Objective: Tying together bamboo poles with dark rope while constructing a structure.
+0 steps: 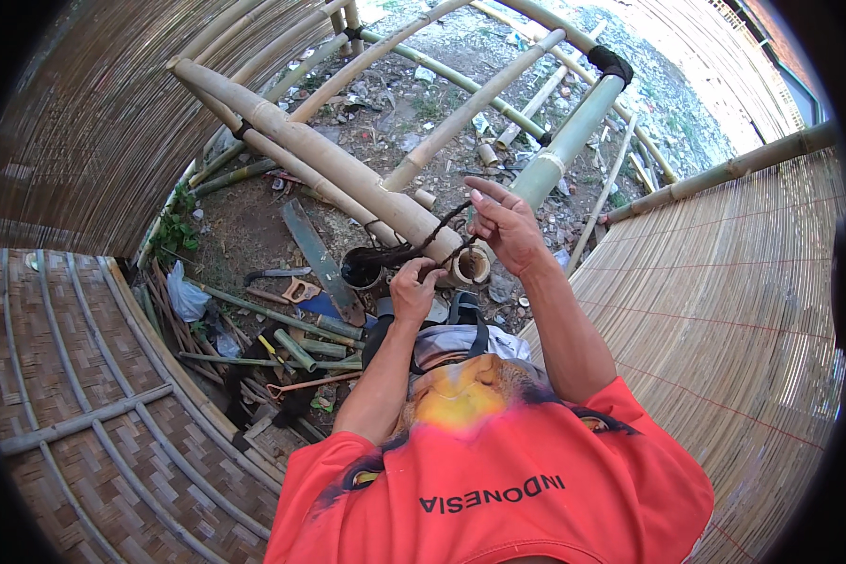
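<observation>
A dark, twisted fibre cord [448,219] runs in a loop at the near end of a thick bamboo pole [385,202]. My left hand [412,289] is closed, its thumb and fingers pinching the cord beside the pole's open end. Over on the right, my right hand [506,226] grips the upper part of the loop between thumb and fingers, with its index finger stretched out. Loose dark strands of the cord trail left over the pole. A second, greener bamboo pole [573,136] meets this corner of the frame. Part of the wrapping is hidden behind my fingers.
Woven bamboo panels stand at left [85,348] and slatted bamboo screen [714,310] at right. Below lie a handsaw [301,290], a dark pot [362,271], a long flat board [315,254], cut bamboo pieces [294,349] and a plastic bag [186,293]. Rubble covers the ground.
</observation>
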Tool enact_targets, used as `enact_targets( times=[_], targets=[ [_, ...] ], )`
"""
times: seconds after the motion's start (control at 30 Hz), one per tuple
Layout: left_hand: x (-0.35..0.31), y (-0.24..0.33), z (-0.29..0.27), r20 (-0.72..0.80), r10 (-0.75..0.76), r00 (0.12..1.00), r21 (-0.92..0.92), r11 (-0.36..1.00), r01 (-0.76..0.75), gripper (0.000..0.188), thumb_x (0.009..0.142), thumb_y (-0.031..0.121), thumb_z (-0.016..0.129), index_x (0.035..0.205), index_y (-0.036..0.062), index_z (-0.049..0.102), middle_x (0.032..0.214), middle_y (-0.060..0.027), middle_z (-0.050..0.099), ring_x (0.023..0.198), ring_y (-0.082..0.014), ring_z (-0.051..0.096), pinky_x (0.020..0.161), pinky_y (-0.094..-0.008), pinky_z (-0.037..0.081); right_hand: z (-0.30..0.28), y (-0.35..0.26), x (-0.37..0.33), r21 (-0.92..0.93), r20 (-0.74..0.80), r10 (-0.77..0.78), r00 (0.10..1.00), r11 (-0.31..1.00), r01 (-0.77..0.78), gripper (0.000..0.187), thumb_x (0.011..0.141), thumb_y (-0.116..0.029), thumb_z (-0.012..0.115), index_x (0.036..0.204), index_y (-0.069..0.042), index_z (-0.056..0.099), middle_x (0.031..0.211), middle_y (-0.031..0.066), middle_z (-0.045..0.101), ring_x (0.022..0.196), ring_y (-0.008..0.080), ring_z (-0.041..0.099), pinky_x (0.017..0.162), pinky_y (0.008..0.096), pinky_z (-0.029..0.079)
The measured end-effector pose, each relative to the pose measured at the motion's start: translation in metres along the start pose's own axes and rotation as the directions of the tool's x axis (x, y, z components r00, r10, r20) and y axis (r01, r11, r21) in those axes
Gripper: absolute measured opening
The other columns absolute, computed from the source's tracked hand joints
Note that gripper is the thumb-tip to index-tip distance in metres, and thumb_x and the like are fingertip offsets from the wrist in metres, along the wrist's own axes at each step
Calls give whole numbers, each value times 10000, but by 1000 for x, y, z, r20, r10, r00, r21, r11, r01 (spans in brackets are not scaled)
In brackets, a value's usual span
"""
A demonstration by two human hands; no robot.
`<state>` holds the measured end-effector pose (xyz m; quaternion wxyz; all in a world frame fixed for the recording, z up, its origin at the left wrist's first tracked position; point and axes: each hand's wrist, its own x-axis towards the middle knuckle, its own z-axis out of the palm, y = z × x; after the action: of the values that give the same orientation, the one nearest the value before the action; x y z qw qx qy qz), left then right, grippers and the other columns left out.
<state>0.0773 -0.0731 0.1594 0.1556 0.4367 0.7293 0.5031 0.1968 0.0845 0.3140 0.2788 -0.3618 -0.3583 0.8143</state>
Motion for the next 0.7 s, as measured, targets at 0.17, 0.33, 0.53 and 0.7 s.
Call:
enact_targets(
  times=[0.17,0.33,0.53,0.7],
  targets=[
    [14,-8,-7,-20,-184,983,-172,969,178,425,807,58,850,1167,1,631,1003,-120,729,868,-204,723,786,-331,580,2,-7,-36,-168,-29,-81,996,983,75,450,1079,-201,565,1469,8,482,656,-94,366,563,39,353,676,268,451],
    [31,14,-17,-94,-2,996,159,987,17,385,863,104,811,1170,29,591,1133,-175,595,1039,-342,602,942,-446,494,-12,12,-55,-204,-57,-200,978,961,185,452,1089,-212,555,1491,-18,488,691,-85,417,607,38,350,613,239,374],
    [26,4,-26,36,-110,993,-59,992,112,143,1043,159,599,1081,28,554,859,-118,617,803,-256,644,769,-394,528,-17,15,-61,-125,-170,-209,963,974,189,443,1096,-190,526,1494,-4,466,632,-84,358,555,45,333,689,279,452],
    [12,-11,-49,431,-336,837,-174,880,443,283,1104,308,517,1001,54,586,681,11,554,606,-102,541,584,-284,454,-19,25,-75,-97,-210,-251,945,967,235,443,1086,-196,553,1484,-11,489,652,-84,403,586,43,349,677,263,459]
  ],
)
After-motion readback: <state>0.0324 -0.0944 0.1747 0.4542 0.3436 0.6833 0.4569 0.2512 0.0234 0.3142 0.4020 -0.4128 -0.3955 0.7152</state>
